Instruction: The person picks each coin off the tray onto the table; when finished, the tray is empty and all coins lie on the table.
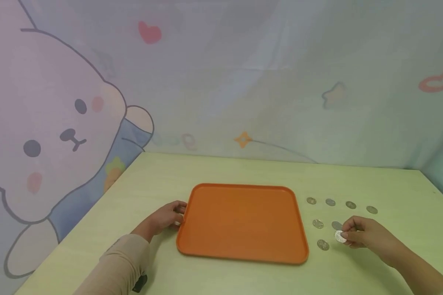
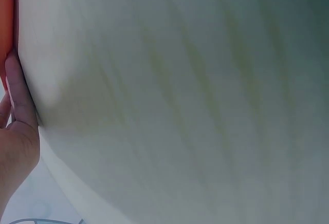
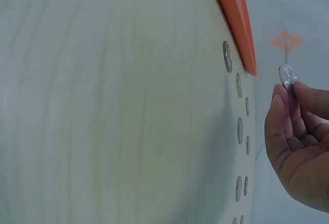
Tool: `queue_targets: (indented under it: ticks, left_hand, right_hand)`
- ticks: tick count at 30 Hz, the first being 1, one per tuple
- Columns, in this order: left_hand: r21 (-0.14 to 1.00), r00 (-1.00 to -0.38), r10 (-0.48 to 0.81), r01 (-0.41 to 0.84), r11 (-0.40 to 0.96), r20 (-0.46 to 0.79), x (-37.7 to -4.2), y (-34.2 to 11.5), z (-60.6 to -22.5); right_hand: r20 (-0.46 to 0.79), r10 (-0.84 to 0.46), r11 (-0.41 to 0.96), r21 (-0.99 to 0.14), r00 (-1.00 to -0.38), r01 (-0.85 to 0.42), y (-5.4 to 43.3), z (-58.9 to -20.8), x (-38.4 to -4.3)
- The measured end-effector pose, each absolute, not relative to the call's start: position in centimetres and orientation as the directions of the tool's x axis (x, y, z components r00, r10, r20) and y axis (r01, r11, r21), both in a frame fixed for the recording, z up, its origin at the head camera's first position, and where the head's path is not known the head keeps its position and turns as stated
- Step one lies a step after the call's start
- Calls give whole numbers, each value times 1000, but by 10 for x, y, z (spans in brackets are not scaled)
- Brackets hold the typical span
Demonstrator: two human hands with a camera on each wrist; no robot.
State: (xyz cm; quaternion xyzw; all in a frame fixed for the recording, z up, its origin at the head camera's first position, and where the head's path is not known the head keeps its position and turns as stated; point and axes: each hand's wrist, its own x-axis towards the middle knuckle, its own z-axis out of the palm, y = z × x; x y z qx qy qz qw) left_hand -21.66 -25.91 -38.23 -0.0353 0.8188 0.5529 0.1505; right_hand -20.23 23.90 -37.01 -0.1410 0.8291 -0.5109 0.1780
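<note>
My right hand (image 1: 367,237) pinches a silver coin (image 3: 288,75) between thumb and fingertips, held above the table to the right of the tray. In the head view several more coins lie flat below and around it, among them one nearest coin (image 1: 323,245) and one partly behind the fingers (image 1: 345,234). An orange rectangular tray (image 1: 243,259) lies flat in the middle, with nothing on it. My left hand (image 1: 167,216) holds the tray's left rim, thumb and fingers bent at the edge. In the left wrist view only part of this hand (image 2: 20,131) shows.
The pale yellow-green table (image 1: 162,172) carries the tray and coins. A back row includes a coin (image 1: 350,205) and, farther right, another coin (image 1: 372,209). A printed cloth (image 1: 214,82) hangs behind the table. Something dark (image 1: 139,283) shows under the left sleeve.
</note>
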Motion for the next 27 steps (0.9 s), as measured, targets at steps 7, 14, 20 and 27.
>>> queue_targets:
  ticks: [7,14,20,27]
  left_hand:
    - [887,-950,97,-235,396,-296,-215,-258,-383]
    - [888,-948,115,-231,398,-298,-216,-258,-382]
    - [887,-949,107,-234,398,-298,-217,-259,-381]
    - [893,-950,122,-221,392,-288,-218,-259,-384]
  right_hand:
    - [-220,-355,518,-855,-909,5,251,-382,-198]
    - [-196,-353,561,-827,-915,-38,259,-389,-198]
    - [-167,-292,625,-779,-942,-56,254,-392,-203]
    - [-154,-264,694,-716,-952,-77,247,-392,-204]
